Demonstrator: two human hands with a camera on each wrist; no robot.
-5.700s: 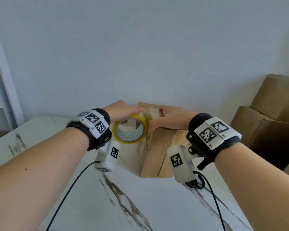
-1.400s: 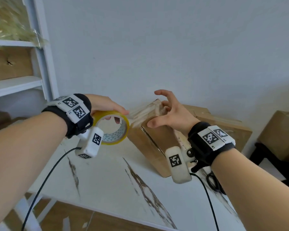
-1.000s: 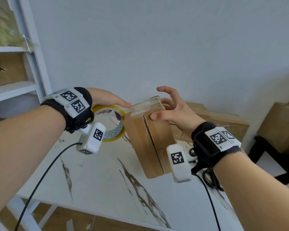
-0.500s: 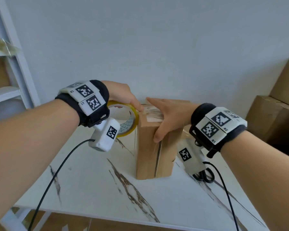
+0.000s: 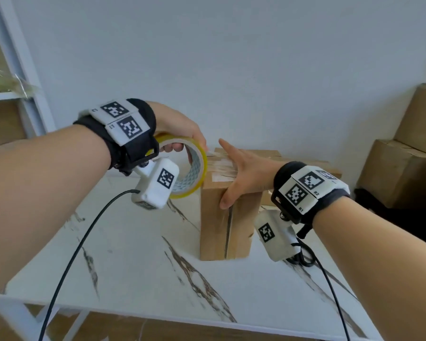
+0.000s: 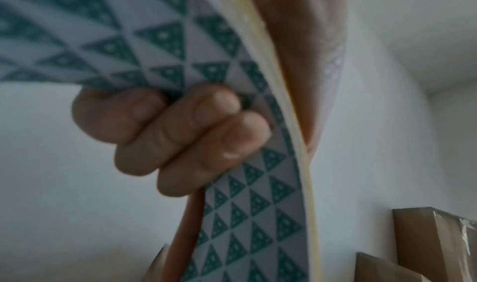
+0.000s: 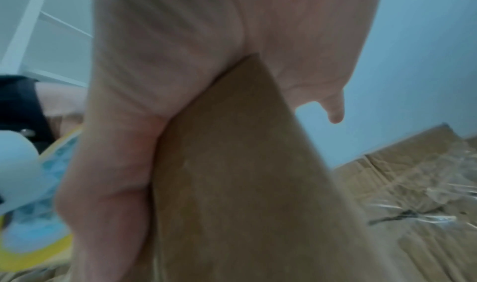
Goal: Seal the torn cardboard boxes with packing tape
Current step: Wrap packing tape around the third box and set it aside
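An upright brown cardboard box (image 5: 225,230) stands on the white marble table (image 5: 138,271). My right hand (image 5: 244,173) lies flat on its top, fingers straight, thumb down the front face. The right wrist view shows that palm and thumb (image 7: 108,164) against the box (image 7: 232,184). My left hand (image 5: 182,141) grips a yellow-edged tape roll (image 5: 194,173) just left of the box top. Its fingers (image 6: 180,139) curl inside the triangle-patterned core (image 6: 245,205). A clear tape strip (image 5: 219,166) runs from the roll onto the box top under my right hand.
A flat taped box (image 5: 305,166) lies behind the upright one, also in the right wrist view (image 7: 413,184). Black scissors (image 5: 303,257) lie on the table under my right wrist. Stacked cardboard boxes (image 5: 403,173) stand at the right, a white shelf (image 5: 17,70) at the left.
The box was tilted a second ago and now stands upright. My right hand went from spread fingers to lying flat on its top. The roll stays at the box's left top edge.
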